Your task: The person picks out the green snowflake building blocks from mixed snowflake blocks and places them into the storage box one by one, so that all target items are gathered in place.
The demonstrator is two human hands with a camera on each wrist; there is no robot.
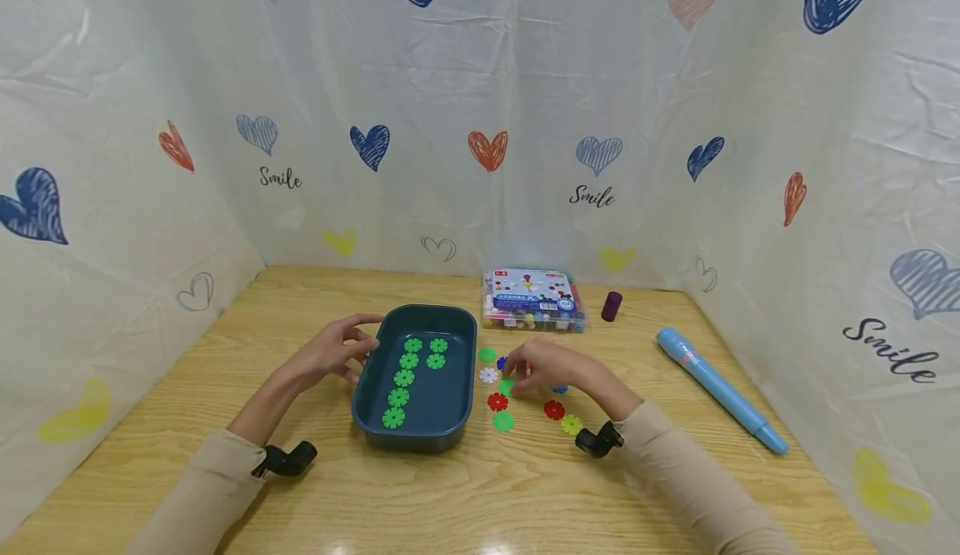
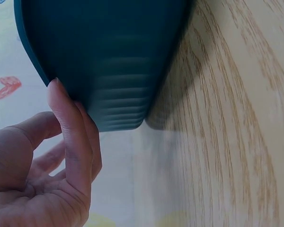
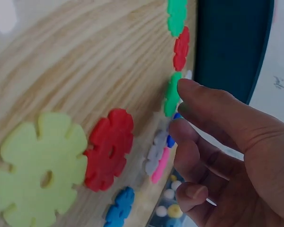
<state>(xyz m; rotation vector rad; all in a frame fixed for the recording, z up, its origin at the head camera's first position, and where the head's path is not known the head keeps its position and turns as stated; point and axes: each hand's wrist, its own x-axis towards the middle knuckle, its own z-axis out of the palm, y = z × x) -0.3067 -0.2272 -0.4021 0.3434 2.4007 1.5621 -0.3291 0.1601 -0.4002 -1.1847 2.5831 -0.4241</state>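
Observation:
The dark teal tray (image 1: 471, 372) stands on the table with several green flower-shaped discs (image 1: 403, 378) inside, one long row and a shorter one. At the tray's left side, my left hand (image 1: 335, 351) rests its fingertips on the rim, fingers loosely bent. Right of the tray, my right hand (image 1: 551, 369) reaches down over scattered discs. Its fingertips are right at a green disc (image 3: 172, 94), thumb and fingers apart. A red disc (image 1: 497, 402), a white disc (image 1: 487, 375) and another green disc (image 1: 503, 422) lie close by; blue and pink discs are partly hidden behind the hand.
A clear box of small colourful parts (image 1: 532, 301) lies at the back, beside a dark purple cylinder (image 1: 611, 307). A long light-blue tube (image 1: 722, 390) lies at the right. Yellow (image 1: 572, 424) and red (image 1: 554, 409) discs lie under the right wrist. A heart-print curtain surrounds the table.

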